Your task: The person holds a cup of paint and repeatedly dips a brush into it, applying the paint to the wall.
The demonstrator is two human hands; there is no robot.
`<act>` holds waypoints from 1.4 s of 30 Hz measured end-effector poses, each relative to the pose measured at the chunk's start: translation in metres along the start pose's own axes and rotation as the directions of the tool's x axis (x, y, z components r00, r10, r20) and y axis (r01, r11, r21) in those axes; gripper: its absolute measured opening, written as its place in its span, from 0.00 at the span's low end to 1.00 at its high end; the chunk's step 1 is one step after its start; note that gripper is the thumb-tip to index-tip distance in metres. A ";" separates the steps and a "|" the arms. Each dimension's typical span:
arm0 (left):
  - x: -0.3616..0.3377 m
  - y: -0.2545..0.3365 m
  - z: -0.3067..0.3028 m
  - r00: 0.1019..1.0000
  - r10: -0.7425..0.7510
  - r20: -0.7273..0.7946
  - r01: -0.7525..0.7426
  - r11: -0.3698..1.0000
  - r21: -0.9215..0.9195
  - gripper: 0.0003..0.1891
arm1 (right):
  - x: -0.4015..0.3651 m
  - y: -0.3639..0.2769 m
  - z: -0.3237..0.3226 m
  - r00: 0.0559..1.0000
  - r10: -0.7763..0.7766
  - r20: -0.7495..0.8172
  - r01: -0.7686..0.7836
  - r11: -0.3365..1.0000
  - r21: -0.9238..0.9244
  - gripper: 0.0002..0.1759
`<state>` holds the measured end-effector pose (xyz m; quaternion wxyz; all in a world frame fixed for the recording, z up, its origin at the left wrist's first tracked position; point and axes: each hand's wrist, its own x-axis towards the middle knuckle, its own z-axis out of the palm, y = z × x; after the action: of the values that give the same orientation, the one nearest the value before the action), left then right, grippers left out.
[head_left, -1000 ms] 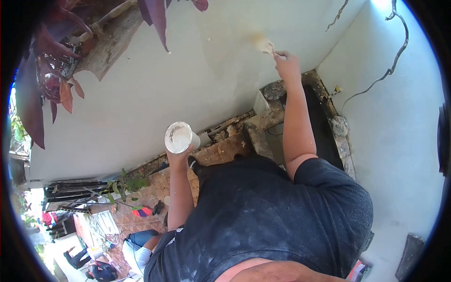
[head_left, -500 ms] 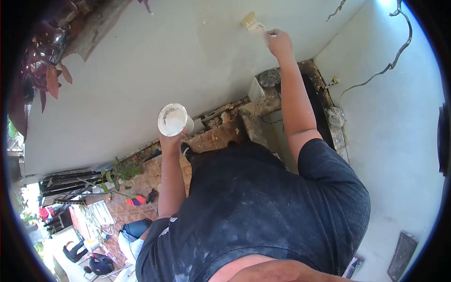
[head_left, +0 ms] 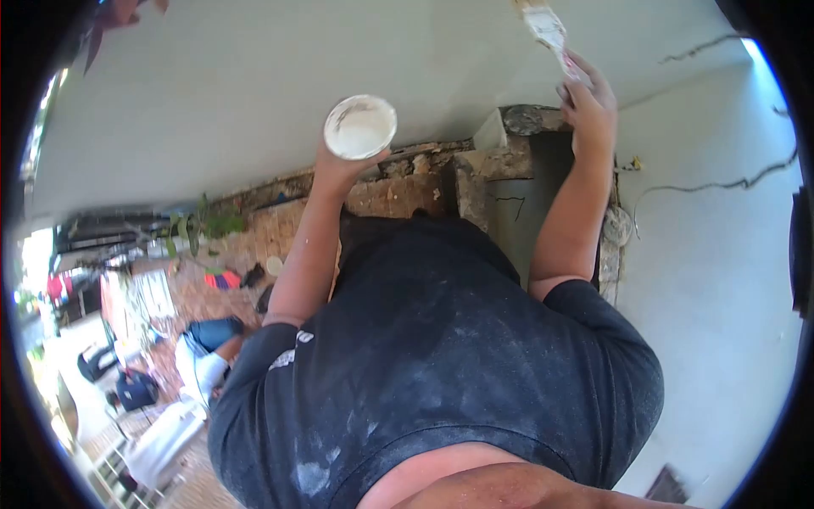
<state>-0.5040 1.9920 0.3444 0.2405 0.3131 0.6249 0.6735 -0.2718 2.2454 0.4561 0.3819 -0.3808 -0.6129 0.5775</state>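
My left hand [head_left: 343, 170] is wrapped round a white tub of paint [head_left: 360, 127], its open mouth facing the camera. White paint lies inside, with dark smears along the inner wall. Higher up on the right, my right hand [head_left: 589, 102] grips the handle of a paintbrush [head_left: 547, 30]. Its ferrule and handle are streaked with white, and the pale bristles point up and left, cut off by the top of the view. Behind both hands stretches a pale wall [head_left: 237, 110], with the bristles overlapping it in this view.
A second white wall [head_left: 704, 271] stands at the right, crossed by a thin bare vine [head_left: 721, 185]. Rough masonry ledges [head_left: 500, 161] run along the wall's foot. On the tiled floor [head_left: 280, 220] at left are a green plant [head_left: 203, 225] and several people [head_left: 199, 365] further off.
My left hand has raised the paint tub up and to the right. My right hand has swung right with the brush, away from the damp-looking wall patch. The view has shifted too.
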 end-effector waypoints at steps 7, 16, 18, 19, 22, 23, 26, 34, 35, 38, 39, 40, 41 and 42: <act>0.000 0.000 0.005 0.999 0.006 0.031 -0.009 0.998 0.068 0.49 | -0.056 -0.018 0.015 0.857 -0.225 0.463 -0.053 0.856 0.514 0.19; -0.003 -0.008 0.006 0.996 0.013 0.084 -0.017 0.999 0.042 0.48 | -0.071 -0.035 0.067 0.817 -0.236 0.526 0.041 0.933 0.356 0.11; -0.005 0.001 0.006 0.996 0.048 0.081 -0.057 0.992 0.116 0.49 | -0.070 -0.037 0.080 0.806 -0.218 0.550 0.125 0.971 0.202 0.11; -0.006 0.003 0.006 0.994 0.066 0.083 -0.079 0.985 0.153 0.49 | -0.071 -0.038 0.086 0.802 -0.209 0.560 0.170 0.978 0.123 0.10; -0.007 -0.003 0.006 0.996 0.046 0.072 -0.055 0.991 0.125 0.49 | -0.067 -0.033 0.100 0.814 -0.113 0.570 0.132 0.991 0.009 0.10; -0.007 -0.006 0.006 0.996 0.045 0.071 -0.053 0.993 0.109 0.49 | -0.064 -0.032 0.102 0.812 -0.096 0.575 0.108 0.994 0.013 0.10; -0.006 -0.014 0.005 0.998 0.044 0.050 -0.047 0.996 0.074 0.49 | -0.050 -0.023 0.092 0.923 -0.099 0.373 0.034 0.984 0.176 0.14; 0.009 0.002 0.016 0.999 0.028 0.043 -0.023 0.994 -0.107 0.49 | -0.004 0.096 0.076 0.815 0.329 0.477 -0.579 0.471 0.665 0.14; 0.012 0.003 0.018 0.999 0.007 0.053 0.001 0.989 -0.150 0.49 | -0.006 0.114 0.077 0.782 0.319 0.536 -0.622 0.336 0.707 0.14; 0.018 0.006 0.026 0.995 -0.033 0.091 0.055 0.965 -0.256 0.49 | -0.020 0.162 0.088 0.756 0.280 0.591 -0.636 0.103 0.765 0.15; 0.021 0.009 0.030 0.994 -0.028 0.107 0.057 0.960 -0.274 0.49 | -0.024 0.173 0.088 0.764 0.270 0.586 -0.620 0.057 0.782 0.15; 0.024 0.011 0.034 0.992 -0.024 0.125 0.060 0.955 -0.292 0.49 | -0.024 0.185 0.083 0.790 0.274 0.548 -0.575 0.024 0.818 0.15; 0.026 0.014 0.038 0.992 -0.018 0.121 0.055 0.948 -0.314 0.49 | -0.027 0.189 0.082 0.817 0.276 0.507 -0.524 -0.013 0.851 0.14; 0.030 0.016 0.045 0.993 -0.012 0.120 0.052 0.942 -0.333 0.48 | -0.021 0.194 0.078 0.841 0.278 0.465 -0.469 -0.055 0.882 0.14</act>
<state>-0.4908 2.0425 0.3654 0.3372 0.2962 0.4910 0.7466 -0.3285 2.2023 0.2582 0.3162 -0.1295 0.0465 0.9387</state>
